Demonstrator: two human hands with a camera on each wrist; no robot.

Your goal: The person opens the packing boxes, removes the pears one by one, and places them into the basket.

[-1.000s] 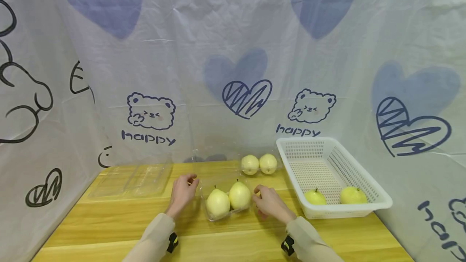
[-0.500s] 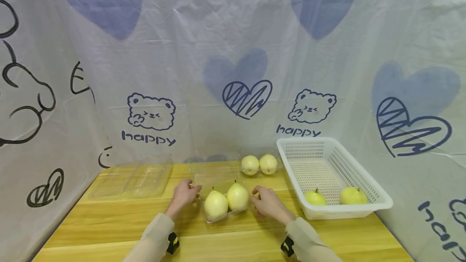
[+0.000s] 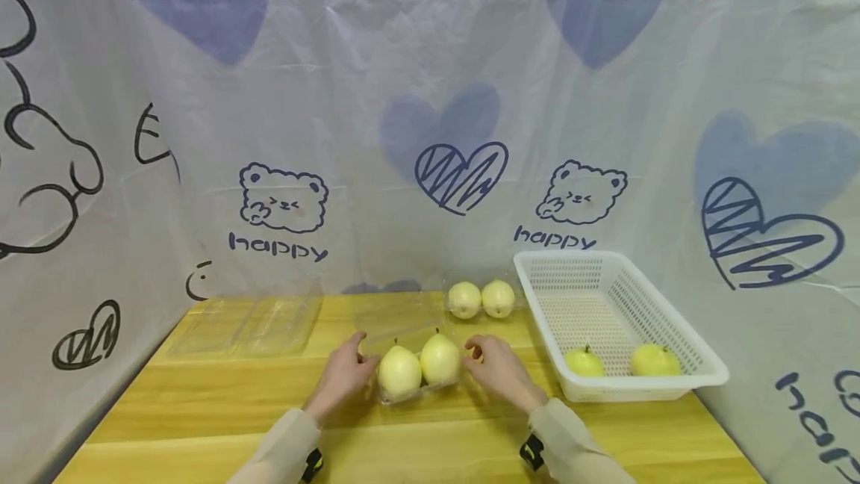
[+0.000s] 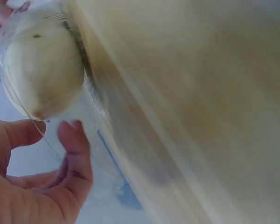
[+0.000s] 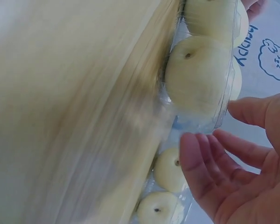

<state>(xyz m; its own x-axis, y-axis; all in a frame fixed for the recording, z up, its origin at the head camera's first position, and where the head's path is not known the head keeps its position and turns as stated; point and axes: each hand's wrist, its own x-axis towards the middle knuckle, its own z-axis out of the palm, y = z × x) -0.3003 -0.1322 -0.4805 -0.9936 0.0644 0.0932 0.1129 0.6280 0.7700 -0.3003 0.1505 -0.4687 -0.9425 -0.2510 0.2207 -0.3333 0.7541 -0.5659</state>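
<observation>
left hand (image 3: 344,373): one, thumb and fingers loosely bent, tips apart, at the left end of the near clear container (image 3: 418,394); contact uncertain.
right hand (image 3: 499,370): one, fingers half curved, thumb spread away, thumb tip by the rim at the right end; contact uncertain.
near clear container: on the table between both hands, bearing two pale yellow pears (image 3: 440,358), side by side.
wooden table (image 3: 235,417): also bears a far clear container (image 3: 481,314) with two pears, clear trays (image 3: 245,326) at left, a white basket (image 3: 645,388) with two pears at right.
backdrop (image 3: 376,43): pale cloth, blue hearts, bears, "happy".
right wrist view: dark hollows on pear ends; head view: upright stems and basket.
</observation>
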